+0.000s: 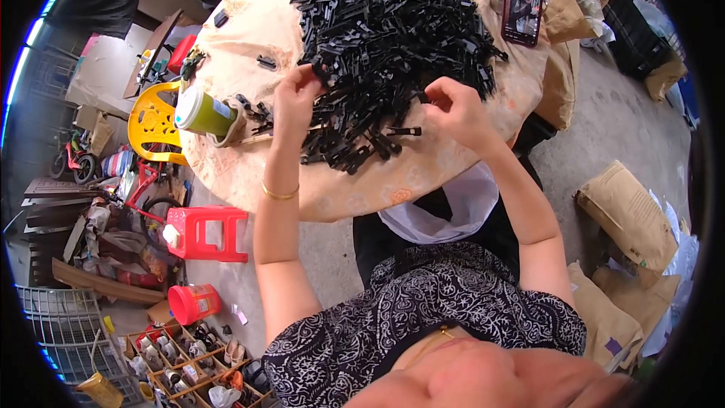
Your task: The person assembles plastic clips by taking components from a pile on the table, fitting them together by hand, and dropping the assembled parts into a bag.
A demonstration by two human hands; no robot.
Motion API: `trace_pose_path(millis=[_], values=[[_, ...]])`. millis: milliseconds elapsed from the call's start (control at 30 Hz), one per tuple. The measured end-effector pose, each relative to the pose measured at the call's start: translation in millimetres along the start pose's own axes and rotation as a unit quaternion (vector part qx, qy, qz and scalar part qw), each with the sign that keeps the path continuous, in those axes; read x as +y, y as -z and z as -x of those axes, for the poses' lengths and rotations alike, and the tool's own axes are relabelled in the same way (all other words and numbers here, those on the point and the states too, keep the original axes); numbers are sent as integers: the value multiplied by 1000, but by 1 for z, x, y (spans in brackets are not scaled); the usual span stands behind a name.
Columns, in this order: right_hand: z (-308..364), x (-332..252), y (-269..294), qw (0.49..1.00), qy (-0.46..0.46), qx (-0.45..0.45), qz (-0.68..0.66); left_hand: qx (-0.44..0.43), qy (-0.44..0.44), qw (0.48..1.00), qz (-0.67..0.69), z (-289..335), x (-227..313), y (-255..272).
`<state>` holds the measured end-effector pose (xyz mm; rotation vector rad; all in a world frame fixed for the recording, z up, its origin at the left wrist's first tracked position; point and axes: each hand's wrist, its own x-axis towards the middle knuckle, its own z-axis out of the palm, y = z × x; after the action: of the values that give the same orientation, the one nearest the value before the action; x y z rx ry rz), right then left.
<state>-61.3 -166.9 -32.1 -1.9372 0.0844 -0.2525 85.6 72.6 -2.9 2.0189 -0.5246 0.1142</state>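
Both forearms are reaching far over the round table (423,181); left hand (296,98) and right hand (453,106) are pinching black plastic pieces (393,38) at the pile's near edge.

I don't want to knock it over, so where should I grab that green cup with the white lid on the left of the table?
Probably best to grip the green cup around its green body below the white lid, coming from the table edge side. It lies tipped with the lid facing outward, and black plastic parts crowd the side toward the left hand.
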Motion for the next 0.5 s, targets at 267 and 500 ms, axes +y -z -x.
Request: trace_pose_path(millis=[267, 500], values=[[25, -24, 0, 949, 77, -17, -307, -224, 186, 837, 463, 58, 53, -58], [30, -17, 4, 970, 224, 96, 8, -282, 184, 832, 441, 67, 77, -65]])
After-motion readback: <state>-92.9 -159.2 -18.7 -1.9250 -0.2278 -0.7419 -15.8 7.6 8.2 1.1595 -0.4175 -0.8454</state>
